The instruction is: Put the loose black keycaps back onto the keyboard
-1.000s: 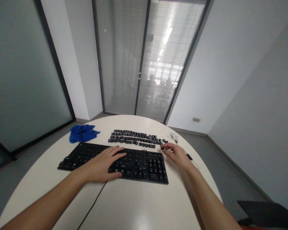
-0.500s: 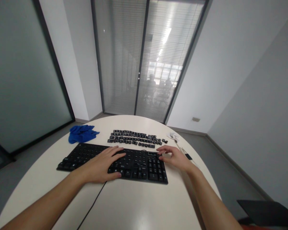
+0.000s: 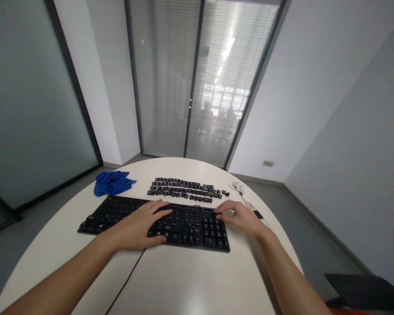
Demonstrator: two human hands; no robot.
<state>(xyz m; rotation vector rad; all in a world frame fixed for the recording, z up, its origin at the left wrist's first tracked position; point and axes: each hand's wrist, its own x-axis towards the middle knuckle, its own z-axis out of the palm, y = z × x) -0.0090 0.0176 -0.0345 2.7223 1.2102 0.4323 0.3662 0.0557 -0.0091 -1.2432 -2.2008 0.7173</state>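
Observation:
A black keyboard (image 3: 180,225) lies on the table, with many of its keycaps off in the middle and left. My left hand (image 3: 141,225) rests flat across its middle, fingers spread. At the keyboard's upper right corner, above the number pad, is my right hand (image 3: 238,216). Its thumb and index fingertip are bent close together there; whatever is between them is too small to make out. Behind the keyboard, loose black keycaps (image 3: 184,189) are laid out in rows.
On the white round table (image 3: 190,280), a crumpled blue cloth (image 3: 113,183) lies at the back left. White tissue (image 3: 239,187) and thin sticks or brushes with a black part (image 3: 258,214) lie at the right. A black cable (image 3: 126,281) runs toward me. A black chair (image 3: 364,291) stands lower right.
The thumb and index finger of my right hand have drawn closer together at the keyboard's corner. My left hand and the keyboard have stayed in place.

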